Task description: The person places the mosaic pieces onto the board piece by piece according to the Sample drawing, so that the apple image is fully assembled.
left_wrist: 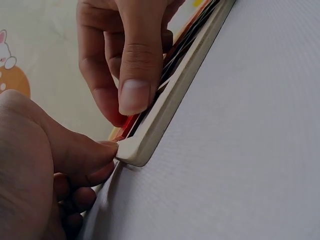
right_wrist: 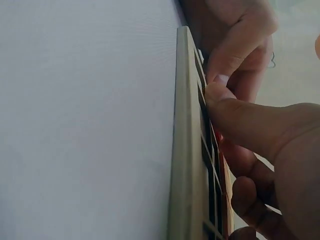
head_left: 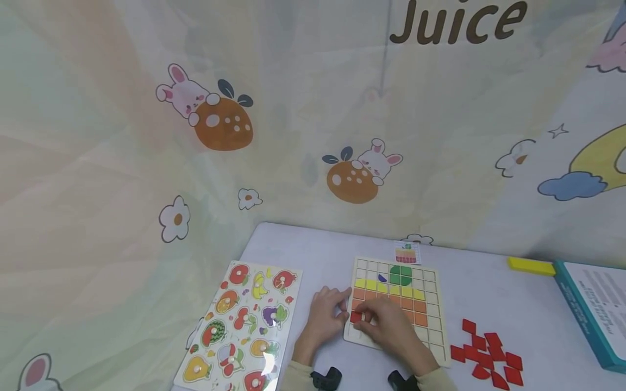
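A light wooden grid board (head_left: 432, 309) lies on the table, holding a green round shape (head_left: 401, 275), a small blue piece (head_left: 382, 278), a row of yellow tiles (head_left: 395, 289) and rows of orange tiles (head_left: 419, 319). At its left edge my left hand (head_left: 324, 315) holds the frame, with the thumb on the rim in the left wrist view. My right hand (head_left: 388, 326) reaches over the lower left cells and pinches a red tile, partly hidden by the fingers. A red tile (head_left: 355, 316) shows in the cell beside those fingertips.
Several loose red pieces (head_left: 484, 353) lie right of the board. A fruit picture board (head_left: 244, 326) is at the left. Behind the grid stands a small picture card (head_left: 407, 253). A yellow block (head_left: 531, 266) and a teal-edged box (head_left: 587, 315) sit far right.
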Available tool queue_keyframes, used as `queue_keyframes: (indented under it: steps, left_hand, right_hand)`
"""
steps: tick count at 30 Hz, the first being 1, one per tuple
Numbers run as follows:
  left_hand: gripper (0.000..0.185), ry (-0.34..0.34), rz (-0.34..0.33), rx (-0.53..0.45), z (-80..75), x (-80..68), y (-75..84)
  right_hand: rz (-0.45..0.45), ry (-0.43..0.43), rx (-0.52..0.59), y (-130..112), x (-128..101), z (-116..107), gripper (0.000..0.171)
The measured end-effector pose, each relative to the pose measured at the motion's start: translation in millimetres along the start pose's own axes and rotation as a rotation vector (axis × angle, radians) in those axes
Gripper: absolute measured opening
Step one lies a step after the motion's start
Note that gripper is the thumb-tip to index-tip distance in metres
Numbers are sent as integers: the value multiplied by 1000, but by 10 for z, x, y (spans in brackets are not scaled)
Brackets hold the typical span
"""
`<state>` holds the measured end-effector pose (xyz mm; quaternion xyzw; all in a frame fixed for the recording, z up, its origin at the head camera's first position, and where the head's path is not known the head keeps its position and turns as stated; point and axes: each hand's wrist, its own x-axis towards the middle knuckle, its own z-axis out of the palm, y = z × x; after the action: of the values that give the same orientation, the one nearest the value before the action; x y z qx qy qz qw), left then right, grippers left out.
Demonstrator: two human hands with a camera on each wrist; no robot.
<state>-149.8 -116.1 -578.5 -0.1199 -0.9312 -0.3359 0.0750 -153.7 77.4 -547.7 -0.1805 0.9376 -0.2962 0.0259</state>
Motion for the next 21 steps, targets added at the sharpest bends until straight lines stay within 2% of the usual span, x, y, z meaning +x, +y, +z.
queue_keyframes:
  steps: [4, 7, 11, 14, 18, 21]
  left_hand:
    - [58, 0, -7, -1, 7, 1, 7]
    - [58, -2, -14, -7, 12, -4, 14]
    - [57, -3, -15, -12, 24, -8, 26]
    - [57, -3, -15, -8, 25, -13, 22]
    - [57, -10, -33, -4, 24, -18, 10]
    - [58, -16, -43, -4, 23, -13, 8]
  right_hand:
    - [80, -12, 95, 92, -85, -115, 27]
    - [142, 18, 149, 267, -179, -316, 27]
    - [172, 118, 104, 647, -328, -683, 28]
    - [270, 160, 56, 965, -458, -940, 37]
    - [466, 94, 58, 1347, -610, -1215, 64]
    - [533, 12, 55, 1552, -684, -1330, 82]
